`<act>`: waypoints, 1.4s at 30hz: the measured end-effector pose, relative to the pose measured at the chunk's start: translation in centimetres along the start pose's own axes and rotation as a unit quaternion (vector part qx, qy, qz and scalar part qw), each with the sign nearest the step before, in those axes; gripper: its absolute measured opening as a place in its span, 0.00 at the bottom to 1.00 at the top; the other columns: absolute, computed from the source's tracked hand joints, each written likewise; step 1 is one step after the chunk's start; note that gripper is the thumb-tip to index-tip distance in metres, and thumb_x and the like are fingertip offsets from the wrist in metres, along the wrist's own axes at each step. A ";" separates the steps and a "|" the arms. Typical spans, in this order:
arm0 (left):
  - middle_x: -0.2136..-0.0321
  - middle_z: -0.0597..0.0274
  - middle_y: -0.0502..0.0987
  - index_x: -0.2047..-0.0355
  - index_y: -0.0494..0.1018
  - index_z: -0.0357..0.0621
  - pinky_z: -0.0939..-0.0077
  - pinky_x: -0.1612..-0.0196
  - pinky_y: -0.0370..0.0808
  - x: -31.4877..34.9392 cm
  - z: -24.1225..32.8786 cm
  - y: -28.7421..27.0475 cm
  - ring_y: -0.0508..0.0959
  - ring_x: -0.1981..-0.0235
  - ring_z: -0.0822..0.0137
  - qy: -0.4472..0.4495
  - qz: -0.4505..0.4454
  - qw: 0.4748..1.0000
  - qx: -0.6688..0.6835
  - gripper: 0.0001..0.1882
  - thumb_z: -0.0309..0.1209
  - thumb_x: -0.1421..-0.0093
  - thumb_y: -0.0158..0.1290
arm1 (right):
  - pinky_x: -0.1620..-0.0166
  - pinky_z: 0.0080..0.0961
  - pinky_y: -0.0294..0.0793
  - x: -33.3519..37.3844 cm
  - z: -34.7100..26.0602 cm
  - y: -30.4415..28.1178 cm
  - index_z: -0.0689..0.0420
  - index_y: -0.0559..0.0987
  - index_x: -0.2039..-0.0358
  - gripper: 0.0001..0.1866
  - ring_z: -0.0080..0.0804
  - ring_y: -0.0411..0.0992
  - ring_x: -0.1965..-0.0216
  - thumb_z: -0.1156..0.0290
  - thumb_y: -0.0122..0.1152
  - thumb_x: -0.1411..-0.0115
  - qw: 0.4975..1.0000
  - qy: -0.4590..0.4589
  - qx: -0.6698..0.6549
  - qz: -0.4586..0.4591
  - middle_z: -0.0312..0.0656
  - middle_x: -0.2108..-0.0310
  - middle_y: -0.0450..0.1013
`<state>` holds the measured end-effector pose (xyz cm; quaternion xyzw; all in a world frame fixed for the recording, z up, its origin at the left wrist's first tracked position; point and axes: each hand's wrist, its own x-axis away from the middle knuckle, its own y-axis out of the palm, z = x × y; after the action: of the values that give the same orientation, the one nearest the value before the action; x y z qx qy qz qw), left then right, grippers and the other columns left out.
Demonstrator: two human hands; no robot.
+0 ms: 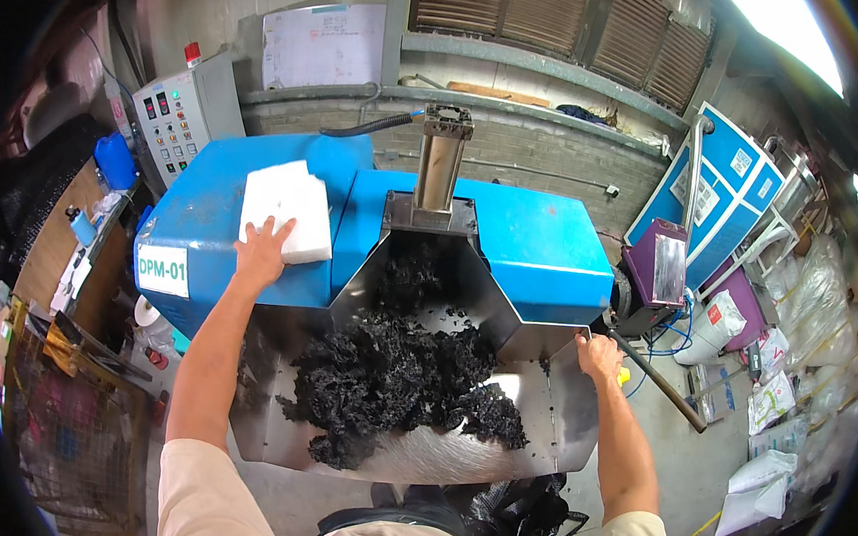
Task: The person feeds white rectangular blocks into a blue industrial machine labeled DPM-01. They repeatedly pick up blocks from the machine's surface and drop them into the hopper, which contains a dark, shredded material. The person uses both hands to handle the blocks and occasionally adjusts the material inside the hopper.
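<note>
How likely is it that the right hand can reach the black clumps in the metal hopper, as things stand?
Probably yes: the right hand is at the right edge of the metal hopper, whose open top leaves the way to the black clumps free.

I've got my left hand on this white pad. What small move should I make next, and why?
Probably lift the white pad off the blue machine: your left hand lies on it, fingers spread, while your right hand is curled at the edge of the metal tray, which might steady you.
</note>
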<state>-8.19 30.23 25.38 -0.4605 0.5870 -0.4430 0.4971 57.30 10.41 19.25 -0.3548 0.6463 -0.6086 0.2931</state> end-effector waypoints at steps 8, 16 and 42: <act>0.37 0.53 0.80 0.28 0.72 0.60 0.53 0.37 0.78 4.3 0.8 -8.8 0.81 0.40 0.50 0.064 0.138 0.928 0.341 0.36 0.25 0.36 0.63 | 0.37 0.56 0.69 -0.6 1.6 1.7 0.54 0.88 0.50 0.28 0.54 0.75 0.38 0.43 0.55 0.28 0.998 -0.014 0.011 0.057 0.51 0.48 0.84; 0.48 0.43 0.85 0.32 0.73 0.42 0.58 0.39 0.79 13.8 9.5 -15.8 0.85 0.46 0.52 0.131 -0.037 0.898 0.418 0.29 0.31 0.34 0.63 | 0.37 0.56 0.70 -0.4 1.6 1.1 0.54 0.89 0.50 0.28 0.53 0.77 0.40 0.43 0.57 0.30 0.999 0.000 0.012 0.034 0.52 0.48 0.84; 0.55 0.49 0.83 0.42 0.80 0.53 0.47 0.50 0.82 3.9 18.8 1.1 0.84 0.53 0.43 0.034 0.102 0.945 0.309 0.25 0.23 0.41 0.60 | 0.35 0.52 0.71 0.4 0.3 -0.2 0.57 0.88 0.50 0.28 0.51 0.76 0.39 0.45 0.67 0.36 1.000 0.016 0.011 0.003 0.52 0.47 0.83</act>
<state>9.98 25.46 21.53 -0.2068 0.4818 -0.5653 0.6368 57.36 9.91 19.48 -0.3401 0.6453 -0.6202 0.2885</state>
